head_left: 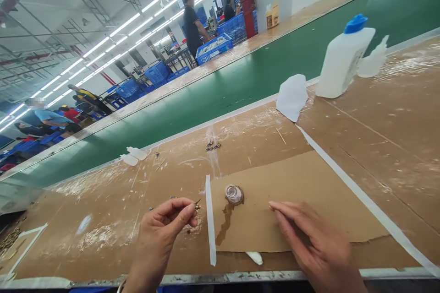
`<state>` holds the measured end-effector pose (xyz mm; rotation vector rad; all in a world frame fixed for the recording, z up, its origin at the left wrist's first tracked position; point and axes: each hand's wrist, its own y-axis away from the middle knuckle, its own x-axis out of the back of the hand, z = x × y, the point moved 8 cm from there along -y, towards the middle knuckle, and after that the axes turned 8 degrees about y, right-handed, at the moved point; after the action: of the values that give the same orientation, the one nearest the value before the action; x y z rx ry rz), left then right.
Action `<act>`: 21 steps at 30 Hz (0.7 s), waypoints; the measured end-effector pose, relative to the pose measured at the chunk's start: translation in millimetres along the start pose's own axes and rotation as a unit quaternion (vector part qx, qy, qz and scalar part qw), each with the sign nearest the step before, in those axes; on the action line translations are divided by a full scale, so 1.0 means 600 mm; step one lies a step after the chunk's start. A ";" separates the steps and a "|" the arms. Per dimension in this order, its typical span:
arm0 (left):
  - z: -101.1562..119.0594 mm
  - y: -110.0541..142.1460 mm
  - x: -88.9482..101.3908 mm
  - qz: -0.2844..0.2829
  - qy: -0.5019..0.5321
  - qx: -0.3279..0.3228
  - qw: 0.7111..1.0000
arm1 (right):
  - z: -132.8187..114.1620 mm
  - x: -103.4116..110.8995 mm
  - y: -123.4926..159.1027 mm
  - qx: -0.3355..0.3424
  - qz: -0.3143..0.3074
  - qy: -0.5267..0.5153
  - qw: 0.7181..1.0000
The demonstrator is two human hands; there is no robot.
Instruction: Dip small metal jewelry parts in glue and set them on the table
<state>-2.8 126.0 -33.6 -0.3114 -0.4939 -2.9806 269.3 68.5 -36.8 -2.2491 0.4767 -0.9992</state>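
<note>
My left hand [165,229] pinches a tiny brass-coloured metal part [198,203] between thumb and forefinger, just above the cardboard-covered bench [103,219]. My right hand [309,242] lies flat, fingers together, on a loose cardboard sheet [309,183], holding nothing. A small round clear cap [234,193] with a dark wet stain below it sits between the two hands. A strip of white tape [209,219] runs down the sheet's left edge.
A white bottle with a blue cap [343,55] and a small squeeze bottle [373,60] stand at the far right, beside a white cloth [292,97]. More small metal parts [213,145] lie mid-bench. A green conveyor belt [223,87] runs behind; several people work beyond it.
</note>
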 end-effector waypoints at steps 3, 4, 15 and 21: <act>0.032 -0.006 -0.039 -0.015 -0.091 -0.044 0.995 | 0.002 0.001 -0.002 -0.009 0.008 -0.008 1.000; 0.043 -0.007 -0.052 -0.021 -0.122 -0.065 0.990 | 0.003 0.002 -0.002 -0.012 0.011 -0.011 1.000; 0.068 -0.039 -0.129 -0.074 -0.309 -0.159 0.935 | 0.014 0.004 0.000 -0.059 0.028 -0.049 0.997; 0.073 -0.043 -0.138 -0.070 -0.331 -0.162 0.927 | 0.016 0.011 -0.001 -0.073 0.035 -0.071 0.994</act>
<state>82.1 170.7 -19.0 -1.3884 -0.0541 -3.0193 280.5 69.1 -38.0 -2.3954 0.5793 -0.7852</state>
